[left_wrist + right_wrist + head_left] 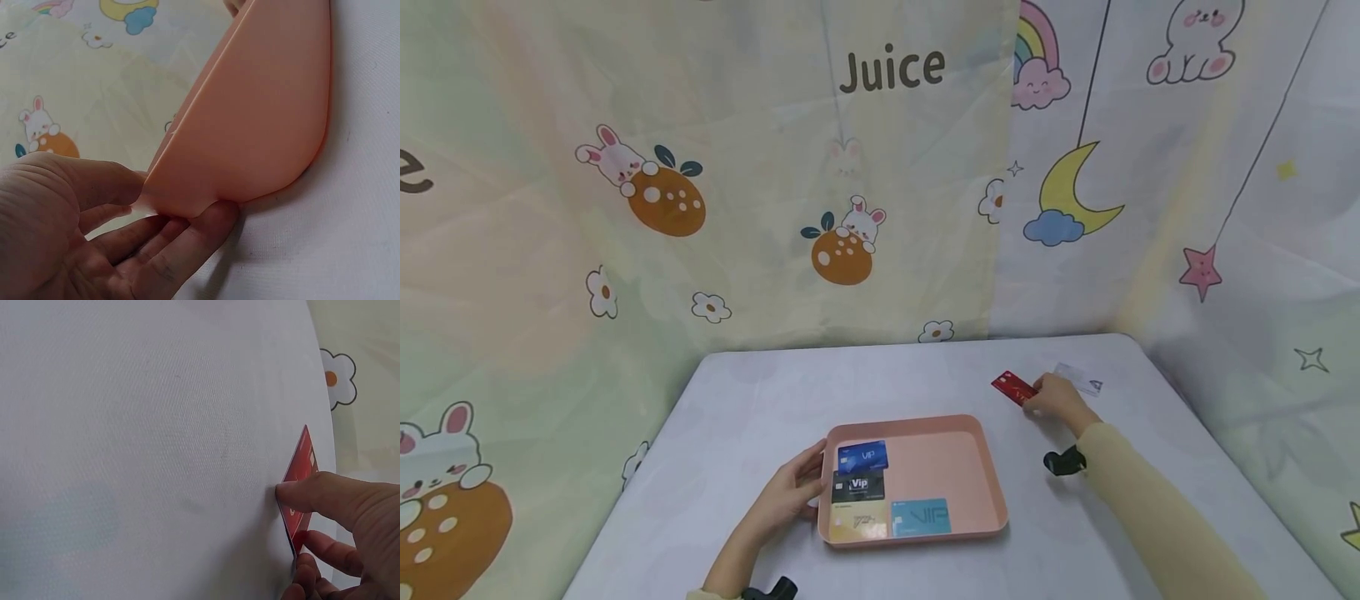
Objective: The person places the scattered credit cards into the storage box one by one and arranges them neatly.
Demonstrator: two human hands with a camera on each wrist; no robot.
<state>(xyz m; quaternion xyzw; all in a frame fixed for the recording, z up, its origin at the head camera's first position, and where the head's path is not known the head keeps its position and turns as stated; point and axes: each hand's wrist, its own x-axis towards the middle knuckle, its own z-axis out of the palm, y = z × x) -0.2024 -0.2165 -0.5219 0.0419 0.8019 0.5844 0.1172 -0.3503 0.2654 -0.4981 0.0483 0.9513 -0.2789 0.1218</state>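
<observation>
My right hand (1062, 402) pinches a red card (1013, 387) above the far right of the table. In the right wrist view the thumb lies across the red card (299, 464), with fingers behind it. My left hand (790, 493) grips the left side of a pink tray (925, 429); the left wrist view shows its thumb at the rim and fingers against the underside. Inside the tray, a blue VIP card (862, 457), a black Vip card (858, 486) and a yellow card (859, 521) form a left column. A light blue VIP card (921, 517) lies beside the yellow one.
A pale, see-through-looking card (1078, 379) lies on the white table (760, 392) behind my right hand, partly hidden by it. Printed fabric curtains (850, 325) with cartoon rabbits and flowers stand along the table's back and sides. Black wrist devices (1064, 461) are on both wrists.
</observation>
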